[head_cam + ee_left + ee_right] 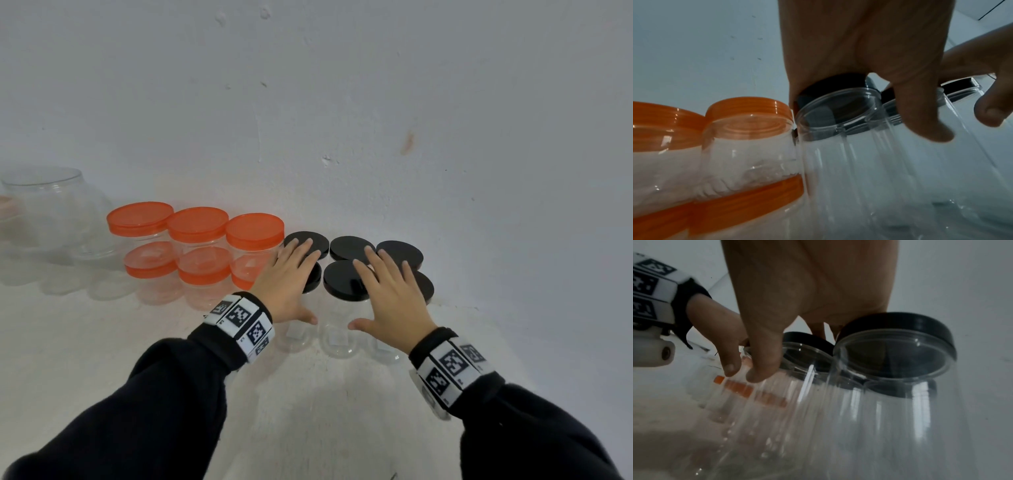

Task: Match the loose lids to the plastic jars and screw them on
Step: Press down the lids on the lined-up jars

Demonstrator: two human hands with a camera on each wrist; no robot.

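Both hands lie flat, fingers straight and spread, on top of a block of clear plastic jars with black lids that stands against the white wall (342, 102). The left hand (287, 279) rests palm-down over the front-left black-lidded jar (838, 146), its fingertips reaching the lid of the jar behind (306, 244); the thumb points toward 3 o'clock and grasps nothing. The right hand (388, 296) presses likewise on the front-right black-lidded jar (898, 369), with its fingers over the back-row lids (351, 247) and its thumb pointing toward 9 o'clock. Between the two hands the front-middle black lid (340, 281) shows uncovered. The jars number six, it seems, in two rows of three (the hands cover part of the front row, so the count is not certain).

At 9 o'clock from the left hand, touching the black-lidded block, stand three stacks of squat clear jars with orange lids (198, 224), each stack two jars high, all lids seated. Farther toward 9 o'clock sits a large clear open jar (51, 212), blurred at the frame's edge. Everything rests on a pale counter (102, 342). Each wrist wears a band of black-and-white coded markers (241, 320) over a dark sleeve (154, 411).
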